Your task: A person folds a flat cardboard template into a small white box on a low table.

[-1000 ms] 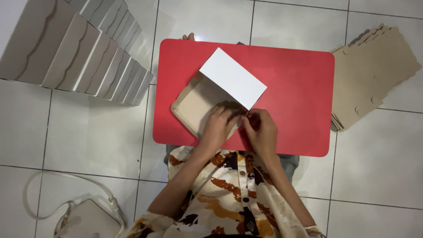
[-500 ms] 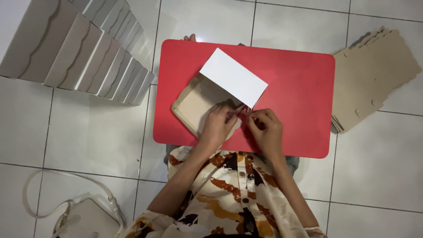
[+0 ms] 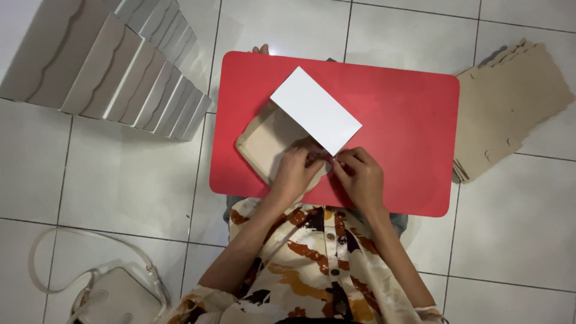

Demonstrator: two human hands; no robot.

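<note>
Tan cardboard box [image 3: 264,144] lay half-folded on red table [image 3: 408,120], turned diagonally, shallow tray side facing up. Its white lid flap [image 3: 316,110] stood open toward upper right. Near corner was pinched under both hands, partly hidden by fingers.

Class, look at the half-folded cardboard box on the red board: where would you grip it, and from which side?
Probably grip the cardboard box by its free far-left corner, coming from the left. The white lid flap stands open over its right side, and the left hand and right hand crowd the near corner.
</note>
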